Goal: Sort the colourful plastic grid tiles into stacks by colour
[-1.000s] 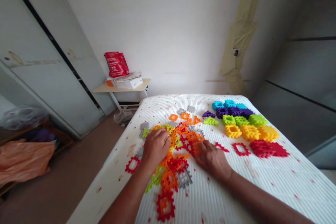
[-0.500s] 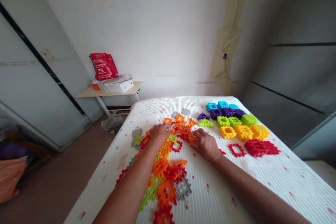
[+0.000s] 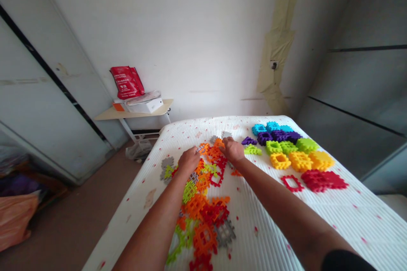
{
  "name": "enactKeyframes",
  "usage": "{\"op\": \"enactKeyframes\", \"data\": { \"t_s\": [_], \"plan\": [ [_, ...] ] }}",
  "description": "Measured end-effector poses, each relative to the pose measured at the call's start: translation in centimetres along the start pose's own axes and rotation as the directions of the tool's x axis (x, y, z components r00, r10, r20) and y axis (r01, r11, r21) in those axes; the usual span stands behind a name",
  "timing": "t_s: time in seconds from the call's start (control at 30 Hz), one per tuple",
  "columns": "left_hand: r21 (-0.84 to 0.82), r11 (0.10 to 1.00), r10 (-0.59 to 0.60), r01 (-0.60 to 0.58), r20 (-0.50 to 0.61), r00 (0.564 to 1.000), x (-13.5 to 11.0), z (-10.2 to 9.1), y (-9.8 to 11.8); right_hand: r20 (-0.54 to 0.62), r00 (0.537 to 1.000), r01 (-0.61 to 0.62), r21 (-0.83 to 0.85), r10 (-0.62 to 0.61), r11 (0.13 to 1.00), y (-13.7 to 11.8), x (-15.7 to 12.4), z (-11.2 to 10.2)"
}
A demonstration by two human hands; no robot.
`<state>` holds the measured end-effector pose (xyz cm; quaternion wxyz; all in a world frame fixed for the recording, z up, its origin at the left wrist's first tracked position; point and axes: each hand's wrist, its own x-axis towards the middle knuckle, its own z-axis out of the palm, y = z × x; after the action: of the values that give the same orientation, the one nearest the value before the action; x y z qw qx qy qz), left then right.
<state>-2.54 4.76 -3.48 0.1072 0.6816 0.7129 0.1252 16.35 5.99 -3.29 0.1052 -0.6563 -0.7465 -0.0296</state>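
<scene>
A loose heap of flat interlocking plastic pieces in orange, red, lime and grey runs down the middle of the table. My left hand [image 3: 188, 160] is at the heap's left side, fingers curled, with its fingertips by an orange square piece [image 3: 204, 149]; what they hold is hidden. My right hand [image 3: 233, 150] reaches over the far end of the heap, its bent fingers closed at an orange piece [image 3: 218, 143]. Just beyond the right hand lies a grey piece [image 3: 226, 134]. A red open frame [image 3: 216, 179] lies below the hands, beside a larger orange piece [image 3: 203, 183].
On the right, pieces stand in rows by colour: blue [image 3: 259, 129], purple [image 3: 264, 138], lime [image 3: 274, 147], yellow [image 3: 300, 161] and red [image 3: 314, 181]. A single red frame [image 3: 292, 183] lies beside the red stack. A small side table [image 3: 111, 114] with a red bag [image 3: 127, 82] stands behind left.
My right hand has moved forward and left, from the heap's right edge to its far end. My left hand has shifted slightly left and nearer. The view has tilted a little.
</scene>
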Motion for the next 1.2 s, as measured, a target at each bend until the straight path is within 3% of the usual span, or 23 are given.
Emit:
{"op": "enactKeyframes", "data": {
  "t_s": [0.13, 0.33, 0.57, 0.8, 0.97, 1.07, 1.13, 1.2],
  "plan": [
    [-0.053, 0.998, 0.028, -0.028, 0.005, 1.0, 0.0, -0.1, -0.4, -0.035, 0.999, 0.009, 0.024, -0.008, 1.0, 0.2, -0.7, -0.6],
    [-0.086, 0.995, 0.061, -0.057, 0.039, 0.997, 0.0, 0.2, -0.3, 0.023, 0.969, 0.243, 0.069, -0.245, 0.968, 0.2, -3.9, 0.1],
    [-0.026, 0.992, 0.13, -0.127, 0.142, 0.981, -0.5, 0.0, 1.4, 0.081, 0.993, 0.078, 0.082, -0.085, 0.994, -2.0, -3.1, 0.9],
    [0.058, 0.997, 0.048, -0.055, 0.122, 0.991, -0.2, 0.7, 2.5, 0.079, 0.997, -0.007, 0.205, -0.009, 0.979, -1.4, -3.6, 0.7],
    [0.041, 0.999, 0.009, -0.013, 0.103, 0.995, 0.6, 0.9, 2.0, 0.16, 0.977, 0.054, 0.445, -0.139, 0.894, 0.4, -5.3, -0.7],
    [0.011, 0.999, 0.031, -0.032, 0.095, 0.995, 1.1, 0.9, 1.3, 0.282, 0.902, 0.086, 0.625, -0.327, 0.776, 1.5, -6.3, -1.8],
    [-0.011, 0.999, 0.046, -0.045, 0.086, 0.995, 1.4, 0.9, 0.9, 0.281, 0.858, 0.129, 0.693, -0.43, 0.71, 1.8, -6.3, -2.1],
    [-0.03, 0.998, 0.049, -0.047, 0.079, 0.996, 1.6, 1.0, 0.7, 0.2, 0.894, 0.191, 0.637, -0.4, 0.747, 1.6, -5.6, -1.9]
  ]
}}
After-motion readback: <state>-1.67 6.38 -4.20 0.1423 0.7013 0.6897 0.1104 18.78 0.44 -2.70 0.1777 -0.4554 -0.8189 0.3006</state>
